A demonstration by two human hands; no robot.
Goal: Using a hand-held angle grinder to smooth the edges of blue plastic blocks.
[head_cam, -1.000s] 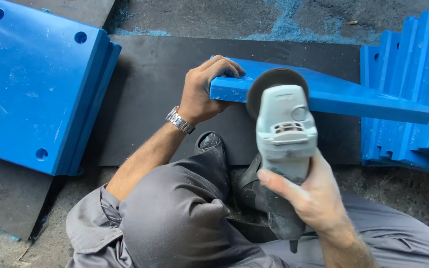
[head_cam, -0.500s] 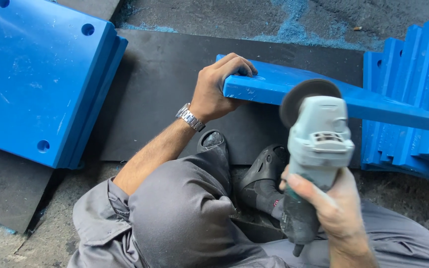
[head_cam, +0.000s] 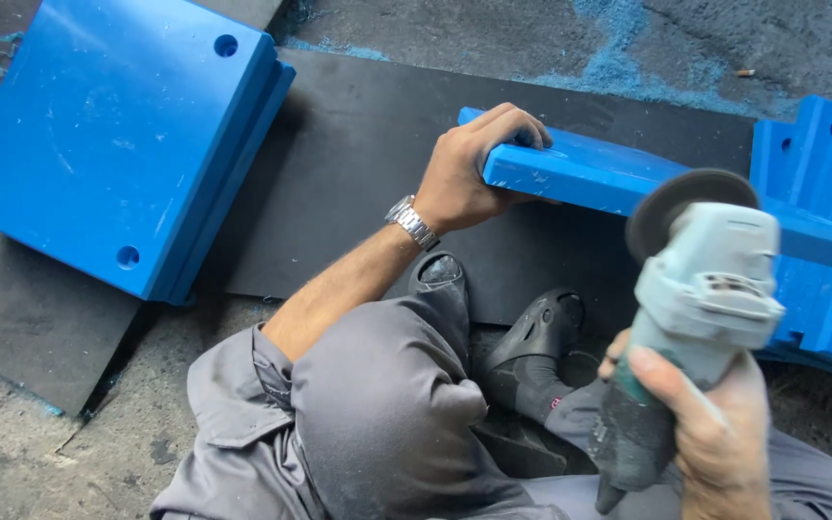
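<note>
So the left hand (head_cam: 469, 173) is clamped over the near end of a long blue plastic slab (head_cam: 589, 173), fingers curled over the top edge and thumb underneath, pinning it where it lies across a black rubber mat (head_cam: 358, 154) on the floor. There's a metal wristwatch (head_cam: 411, 223) on that wrist. The slab runs off to the right, toward a stack of blue plates standing on edge (head_cam: 820, 221).

The right hand (head_cam: 715, 433) has a tight grip on the dark body of a grey angle grinder (head_cam: 700, 289), fingers fully wrapped around it. The grinder's disc (head_cam: 686, 197) sits right at the slab's near edge, partway along it; can't tell if it's actually touching, the tool is a bit blurred.

The person is sitting low in grey work clothes, knee up, with black shoes (head_cam: 532, 332) just below the slab. Off to the left there's a stack of square blue plates with corner holes (head_cam: 117, 144), well apart from the hands. Blue dust (head_cam: 618, 67) is scattered on the concrete floor up top.
</note>
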